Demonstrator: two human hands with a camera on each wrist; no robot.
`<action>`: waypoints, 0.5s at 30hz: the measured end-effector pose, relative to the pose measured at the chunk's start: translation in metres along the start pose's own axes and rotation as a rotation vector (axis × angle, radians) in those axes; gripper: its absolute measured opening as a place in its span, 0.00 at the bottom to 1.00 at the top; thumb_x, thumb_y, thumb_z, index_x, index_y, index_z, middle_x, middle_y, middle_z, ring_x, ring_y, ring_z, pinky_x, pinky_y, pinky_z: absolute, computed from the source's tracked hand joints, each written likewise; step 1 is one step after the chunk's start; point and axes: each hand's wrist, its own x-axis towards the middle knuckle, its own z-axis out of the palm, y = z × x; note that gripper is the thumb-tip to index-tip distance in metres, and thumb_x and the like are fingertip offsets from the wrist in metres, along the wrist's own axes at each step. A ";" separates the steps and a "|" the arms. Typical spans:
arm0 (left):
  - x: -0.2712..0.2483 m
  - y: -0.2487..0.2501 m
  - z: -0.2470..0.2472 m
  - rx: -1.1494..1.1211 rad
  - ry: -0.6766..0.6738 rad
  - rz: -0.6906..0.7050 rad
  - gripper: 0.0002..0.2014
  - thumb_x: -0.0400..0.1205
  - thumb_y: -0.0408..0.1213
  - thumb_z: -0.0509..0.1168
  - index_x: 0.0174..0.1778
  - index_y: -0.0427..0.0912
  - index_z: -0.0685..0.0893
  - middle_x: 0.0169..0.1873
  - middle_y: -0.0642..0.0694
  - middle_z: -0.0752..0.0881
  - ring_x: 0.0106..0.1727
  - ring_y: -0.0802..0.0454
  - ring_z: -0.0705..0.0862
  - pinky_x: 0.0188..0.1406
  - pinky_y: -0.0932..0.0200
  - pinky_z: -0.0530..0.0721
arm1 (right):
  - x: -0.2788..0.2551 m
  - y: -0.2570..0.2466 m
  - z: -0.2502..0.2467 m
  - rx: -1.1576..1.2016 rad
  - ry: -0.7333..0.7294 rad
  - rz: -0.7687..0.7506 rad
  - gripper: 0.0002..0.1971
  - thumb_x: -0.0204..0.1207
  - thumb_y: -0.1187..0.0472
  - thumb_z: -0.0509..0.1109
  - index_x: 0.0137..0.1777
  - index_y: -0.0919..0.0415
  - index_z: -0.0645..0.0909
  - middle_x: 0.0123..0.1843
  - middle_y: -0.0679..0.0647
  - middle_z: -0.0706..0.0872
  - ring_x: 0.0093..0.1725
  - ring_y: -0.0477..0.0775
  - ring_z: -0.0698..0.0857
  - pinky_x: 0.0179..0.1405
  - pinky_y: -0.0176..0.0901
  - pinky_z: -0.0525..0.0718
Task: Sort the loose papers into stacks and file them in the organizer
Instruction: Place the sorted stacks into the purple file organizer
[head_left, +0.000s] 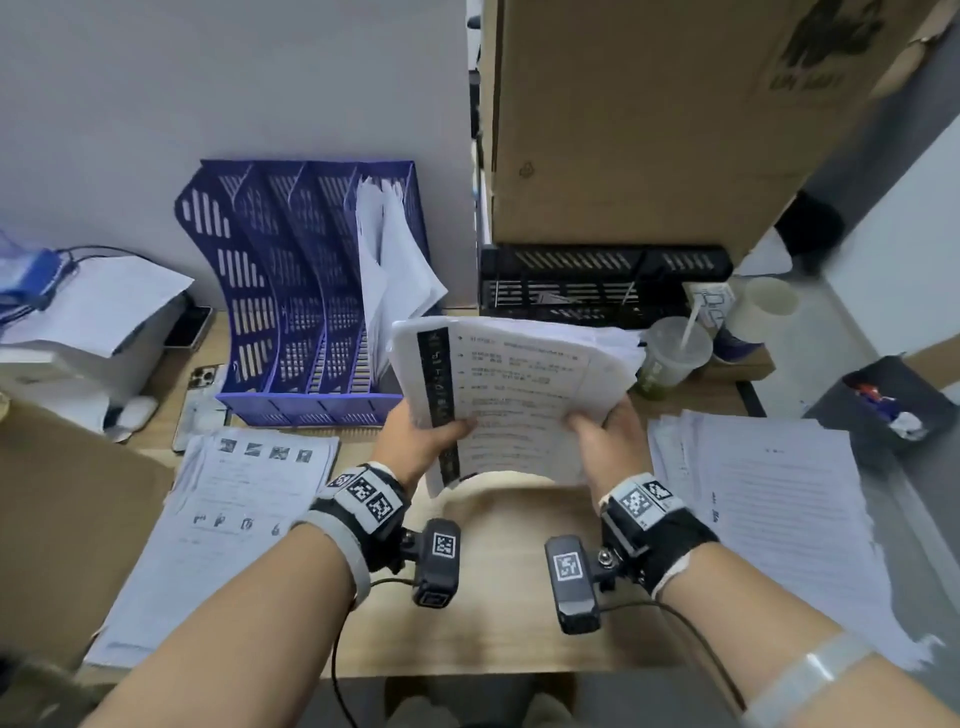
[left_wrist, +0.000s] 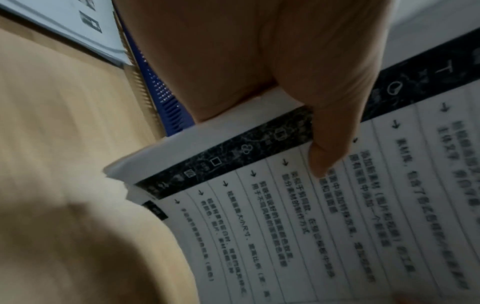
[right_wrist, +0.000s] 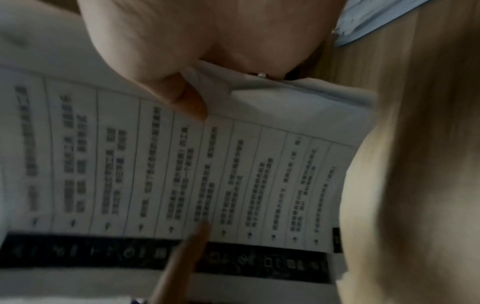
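Pinched at its near corners by the left hand (head_left: 423, 434) and right hand (head_left: 605, 434), a paper stack (head_left: 511, 387) is held just right of the blue organizer (head_left: 306, 291), apparently awaiting squaring and slotting into a free compartment.

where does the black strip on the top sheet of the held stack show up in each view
head: the black strip runs down the left edge of the held stack, under the left hand's thumb.
left wrist: the strip crosses diagonally from lower left to upper right, thumb across it.
right wrist: it lies along the bottom, far from the right hand.
shared landmark: the printed column of small arrows beside the strip.
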 end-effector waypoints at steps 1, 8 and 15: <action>-0.002 -0.006 0.000 0.008 -0.005 -0.018 0.21 0.71 0.29 0.80 0.59 0.41 0.87 0.55 0.45 0.92 0.58 0.46 0.90 0.63 0.39 0.86 | -0.004 0.006 0.001 -0.030 0.003 0.017 0.17 0.72 0.72 0.70 0.57 0.54 0.81 0.51 0.48 0.88 0.53 0.50 0.85 0.52 0.48 0.85; -0.009 -0.040 0.006 0.102 -0.068 -0.126 0.15 0.72 0.42 0.79 0.54 0.54 0.88 0.58 0.50 0.91 0.62 0.48 0.88 0.69 0.41 0.82 | -0.014 0.028 -0.001 -0.072 -0.048 0.223 0.11 0.74 0.72 0.69 0.52 0.58 0.80 0.45 0.53 0.85 0.48 0.55 0.82 0.51 0.47 0.78; -0.023 -0.028 -0.016 0.094 0.043 -0.172 0.18 0.75 0.47 0.78 0.59 0.46 0.89 0.56 0.46 0.92 0.58 0.48 0.90 0.65 0.45 0.85 | 0.010 0.030 0.013 -0.077 -0.201 0.320 0.08 0.66 0.61 0.76 0.45 0.61 0.89 0.44 0.55 0.94 0.48 0.61 0.92 0.57 0.63 0.87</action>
